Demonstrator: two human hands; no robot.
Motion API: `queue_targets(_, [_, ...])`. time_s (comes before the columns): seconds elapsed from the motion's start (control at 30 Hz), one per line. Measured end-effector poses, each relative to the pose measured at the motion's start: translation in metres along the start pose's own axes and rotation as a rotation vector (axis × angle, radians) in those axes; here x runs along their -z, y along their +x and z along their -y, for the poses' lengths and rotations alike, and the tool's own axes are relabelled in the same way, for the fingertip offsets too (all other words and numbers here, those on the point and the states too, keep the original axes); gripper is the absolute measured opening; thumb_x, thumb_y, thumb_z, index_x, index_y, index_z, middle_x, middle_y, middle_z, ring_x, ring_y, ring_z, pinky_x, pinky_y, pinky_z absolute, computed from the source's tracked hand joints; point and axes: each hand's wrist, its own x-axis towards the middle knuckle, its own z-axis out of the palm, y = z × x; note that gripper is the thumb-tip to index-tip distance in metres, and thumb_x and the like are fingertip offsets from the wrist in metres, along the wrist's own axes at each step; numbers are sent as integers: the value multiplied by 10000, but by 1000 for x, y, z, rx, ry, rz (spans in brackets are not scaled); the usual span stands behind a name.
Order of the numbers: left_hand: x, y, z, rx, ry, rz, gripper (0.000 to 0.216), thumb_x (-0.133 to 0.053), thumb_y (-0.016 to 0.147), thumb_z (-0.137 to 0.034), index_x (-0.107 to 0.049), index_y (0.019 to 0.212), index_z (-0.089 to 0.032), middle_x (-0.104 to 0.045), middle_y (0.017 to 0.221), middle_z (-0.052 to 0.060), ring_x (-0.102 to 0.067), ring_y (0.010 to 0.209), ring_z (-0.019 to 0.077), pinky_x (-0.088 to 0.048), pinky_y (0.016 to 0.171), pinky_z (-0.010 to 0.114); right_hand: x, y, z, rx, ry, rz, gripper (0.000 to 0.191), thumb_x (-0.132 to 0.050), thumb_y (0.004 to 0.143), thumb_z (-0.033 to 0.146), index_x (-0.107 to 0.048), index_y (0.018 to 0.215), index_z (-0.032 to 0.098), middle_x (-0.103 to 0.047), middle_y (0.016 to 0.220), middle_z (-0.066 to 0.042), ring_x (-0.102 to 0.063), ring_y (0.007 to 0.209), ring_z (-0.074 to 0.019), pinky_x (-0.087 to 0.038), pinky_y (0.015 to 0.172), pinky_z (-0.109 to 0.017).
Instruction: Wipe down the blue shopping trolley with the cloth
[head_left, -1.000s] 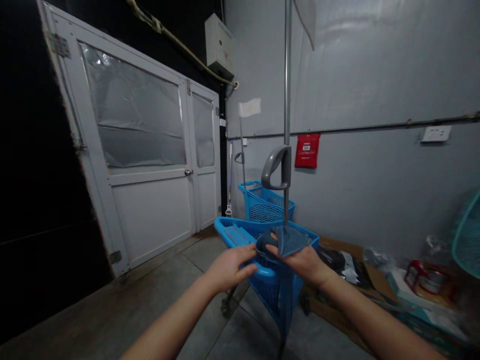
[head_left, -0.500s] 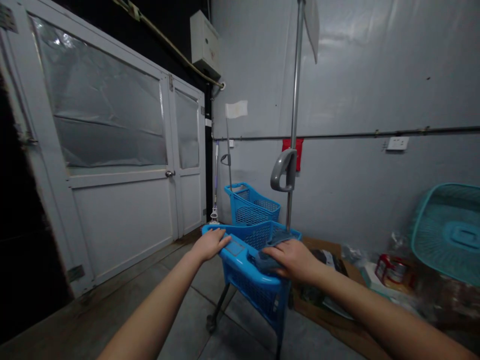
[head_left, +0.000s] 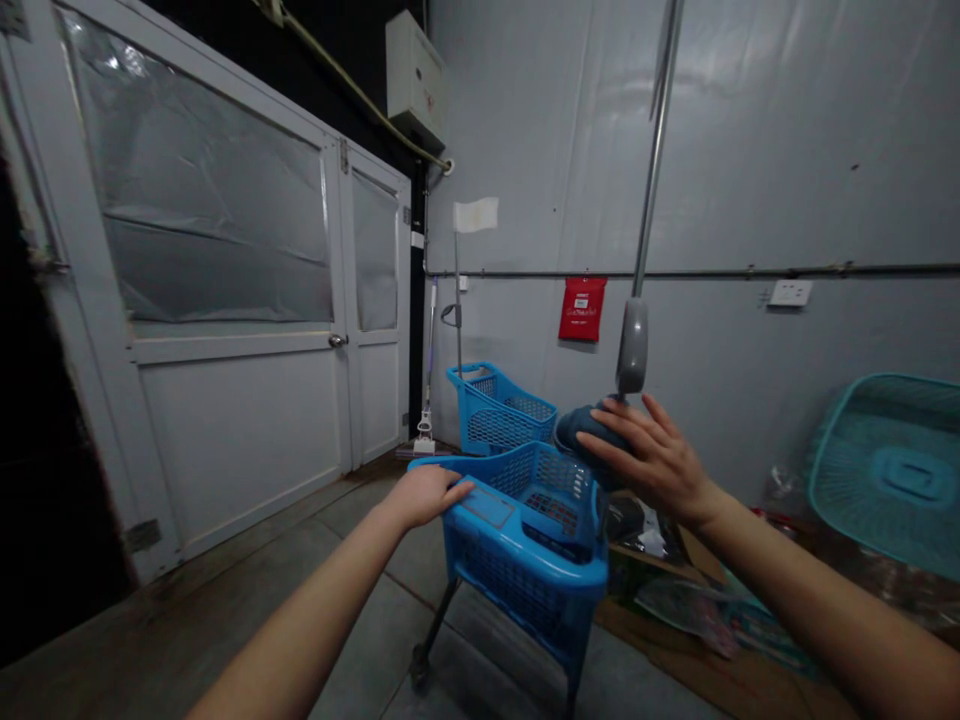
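Observation:
A blue plastic shopping cart (head_left: 525,575) stands in front of me, its basket showing a mesh floor. My left hand (head_left: 427,495) is closed over the left end of its near rim. Beyond the cart's right side, my right hand (head_left: 652,450) presses a bunched dark blue cloth (head_left: 589,432) around the low part of a metal pole (head_left: 654,190). Just above that hand, a grey handle (head_left: 634,345) sits on the pole. The pole's lower end is hidden behind the hand and cloth.
A second blue cart (head_left: 502,410) with a white flag (head_left: 476,215) stands behind, near a mop (head_left: 426,430). White doors (head_left: 247,430) close off the left. To the right are a cardboard box (head_left: 697,555), plastic bags and a turquoise basket (head_left: 885,470). A red pouch (head_left: 582,310) hangs on the wall.
My right hand has moved with the cloth from the cart's near rim up and away to the pole. The pole and its handle have shifted right and turned. My left hand stays on the rim.

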Motion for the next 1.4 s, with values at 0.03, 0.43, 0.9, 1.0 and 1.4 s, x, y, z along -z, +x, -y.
queue_targets(0.03, [0, 0, 1, -12, -3, 5, 649, -221, 923, -656, -712, 910, -231, -741, 896, 54, -663, 901, 242, -389, 998, 380, -6, -9, 1, 20, 13, 40, 415, -556, 895, 254, -556, 1302, 338, -540, 1375, -45, -400, 1342, -291, -186, 1141, -611])
queue_targets(0.43, [-3, 1, -30, -106, -1, 16, 565, -283, 913, -659, -678, 1043, -278, -728, 1046, 25, -647, 970, 224, -440, 901, 312, -18, -35, -36, -8, -64, -2, 451, -405, 933, 104, -548, 1304, 315, -540, 1376, -62, -412, 1341, -254, -251, 1132, -577])
queue_targets(0.9, [-16, 13, -52, -114, 37, 40, 549, -311, 942, -588, -719, 992, -224, -742, 974, 64, -656, 972, 247, -430, 925, 365, -12, -124, -45, -166, 42, 285, 392, -480, 848, 122, -647, 1172, 264, -640, 1188, -83, -607, 1063, -247, -511, 880, -402])
queue_targets(1.0, [-16, 14, -47, -146, 21, 49, 501, -341, 945, -572, -690, 1097, -247, -727, 1084, 52, -590, 1153, 260, -333, 1057, 427, 10, -117, -42, -363, 81, 155, 394, -463, 849, 175, -608, 1210, 235, -602, 1215, -103, -591, 1090, -256, -500, 909, -403])
queue_targets(1.4, [-25, 13, -43, -148, -30, -22, 489, -281, 973, -540, -669, 1151, -303, -704, 1166, -10, -608, 1134, 191, -329, 1091, 365, -67, -95, 87, -598, -16, 79, 410, -527, 900, 430, -583, 1225, 187, -583, 1191, -155, -585, 1051, -301, -510, 882, -462])
